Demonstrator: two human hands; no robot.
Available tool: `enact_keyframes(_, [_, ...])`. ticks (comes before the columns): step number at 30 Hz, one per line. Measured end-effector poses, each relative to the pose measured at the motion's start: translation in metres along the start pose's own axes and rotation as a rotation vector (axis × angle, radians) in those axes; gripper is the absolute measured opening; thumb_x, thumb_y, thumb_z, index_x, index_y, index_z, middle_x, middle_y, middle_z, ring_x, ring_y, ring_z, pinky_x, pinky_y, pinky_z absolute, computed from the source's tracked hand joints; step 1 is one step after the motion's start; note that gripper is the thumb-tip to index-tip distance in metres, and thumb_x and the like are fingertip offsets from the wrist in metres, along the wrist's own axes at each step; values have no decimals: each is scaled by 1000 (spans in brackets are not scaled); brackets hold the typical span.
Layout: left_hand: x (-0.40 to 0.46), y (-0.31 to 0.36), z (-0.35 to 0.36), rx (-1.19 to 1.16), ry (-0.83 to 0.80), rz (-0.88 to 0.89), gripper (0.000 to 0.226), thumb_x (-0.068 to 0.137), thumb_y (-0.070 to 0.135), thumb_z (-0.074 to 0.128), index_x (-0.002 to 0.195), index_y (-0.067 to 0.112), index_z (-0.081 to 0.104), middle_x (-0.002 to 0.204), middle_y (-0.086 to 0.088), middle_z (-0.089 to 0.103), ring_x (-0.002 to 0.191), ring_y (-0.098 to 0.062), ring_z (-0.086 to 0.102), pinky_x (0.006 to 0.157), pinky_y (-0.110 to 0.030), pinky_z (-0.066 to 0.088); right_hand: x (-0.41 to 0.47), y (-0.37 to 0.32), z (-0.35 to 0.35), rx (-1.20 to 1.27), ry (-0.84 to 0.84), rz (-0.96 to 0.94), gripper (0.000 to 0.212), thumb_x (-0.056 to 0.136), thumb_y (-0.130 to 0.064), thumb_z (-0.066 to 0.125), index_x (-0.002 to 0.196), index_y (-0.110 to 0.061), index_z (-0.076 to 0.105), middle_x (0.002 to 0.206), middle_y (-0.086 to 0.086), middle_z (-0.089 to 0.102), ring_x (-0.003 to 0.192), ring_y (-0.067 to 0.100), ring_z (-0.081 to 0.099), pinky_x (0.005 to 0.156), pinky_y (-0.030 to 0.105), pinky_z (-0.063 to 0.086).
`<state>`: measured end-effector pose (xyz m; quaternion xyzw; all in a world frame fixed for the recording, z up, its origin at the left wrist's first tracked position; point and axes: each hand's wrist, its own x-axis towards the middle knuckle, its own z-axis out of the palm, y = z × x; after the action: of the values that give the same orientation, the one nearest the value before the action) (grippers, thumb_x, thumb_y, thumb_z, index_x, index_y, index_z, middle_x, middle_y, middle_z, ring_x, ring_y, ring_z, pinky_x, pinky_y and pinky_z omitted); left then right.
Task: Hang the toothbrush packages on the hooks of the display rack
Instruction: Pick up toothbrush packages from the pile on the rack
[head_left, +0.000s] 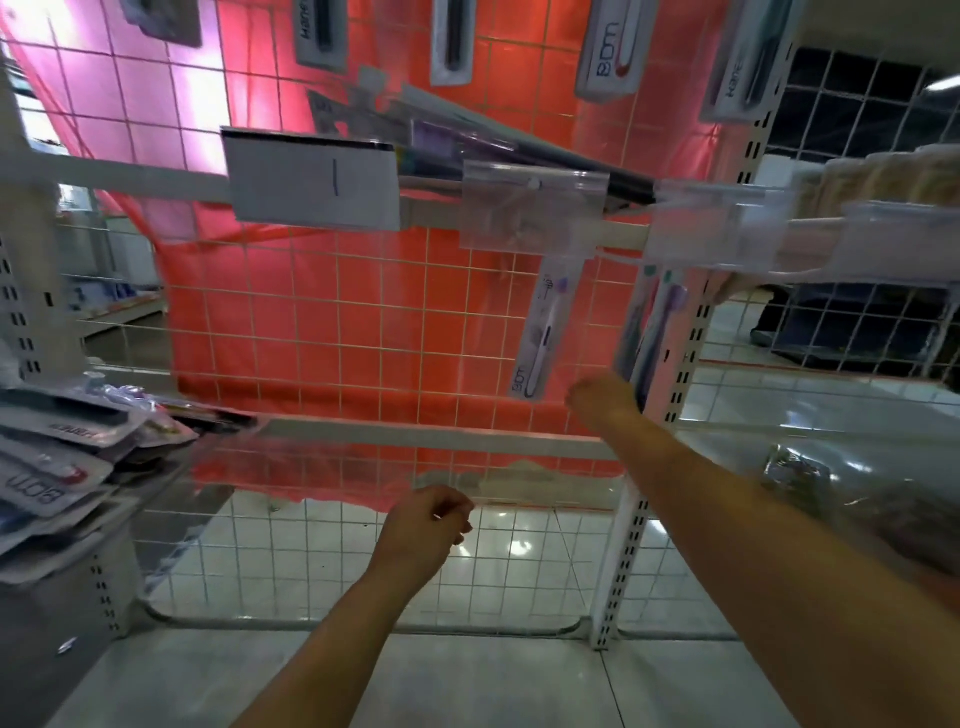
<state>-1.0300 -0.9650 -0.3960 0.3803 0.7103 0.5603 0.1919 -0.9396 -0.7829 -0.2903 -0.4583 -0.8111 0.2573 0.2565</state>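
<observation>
Right hand (602, 400) is up at the bottom of a toothbrush package (649, 332) hanging on the wire rack (332, 322); too blurry to tell the grip. Left hand (426, 530) hangs loosely curled, holding nothing (spare packages (57, 467) piled far left).

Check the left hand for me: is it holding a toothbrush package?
No, the left hand hangs loosely curled below the rack, holding nothing.

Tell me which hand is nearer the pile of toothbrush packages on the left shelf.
Left. The left hand hangs low at centre, right of the pile. The right hand is farther right, by the hanging packages.
</observation>
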Motion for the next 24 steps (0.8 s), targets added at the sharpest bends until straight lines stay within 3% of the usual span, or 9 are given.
enact_keyframes(2, [-4,2,-3,205,-10,48,13,94,16,52,98,14,64,87,2,62,82,-14,60,65,-15,45,-26,2,7,-199,-57,-77,29,93,-9,46,115,-2,62,117,15,59,92,23,55,83,30,47])
enact_keyframes(4, [-9,6,-6,441,-4,128,19,96,23,48,105,17,63,97,3,59,90,-14,56,73,-21,41,-50,4,18,-302,-94,-155,26,92,-13,48,112,-7,63,114,10,60,92,23,59,87,34,51])
enact_keyframes(11, [-34,45,-17,773,36,289,24,97,24,42,109,16,61,105,-3,65,93,-18,58,74,-23,41,-113,-31,16,-511,-160,-318,22,92,-19,52,111,-13,62,94,5,60,84,20,57,74,29,47])
enact_keyframes(15, [-43,91,-25,1000,4,246,26,97,22,41,114,17,59,110,-3,65,98,-20,61,77,-27,44,-132,-59,-12,-589,-227,-333,22,95,-15,45,112,-12,59,93,6,58,80,20,54,71,29,47])
enact_keyframes(19, [-54,147,-40,1045,-6,264,29,96,21,42,121,18,56,117,-4,63,107,-22,58,84,-28,42,-147,-82,-55,-589,-266,-347,23,91,-12,45,109,-13,60,102,8,59,98,26,60,69,28,38])
enact_keyframes(24, [-81,218,-61,1065,-26,190,27,94,22,41,111,17,61,109,-5,64,101,-25,59,76,-31,44,-172,-119,-115,-568,-303,-346,18,88,-11,47,98,-11,62,99,8,63,81,25,56,64,28,40])
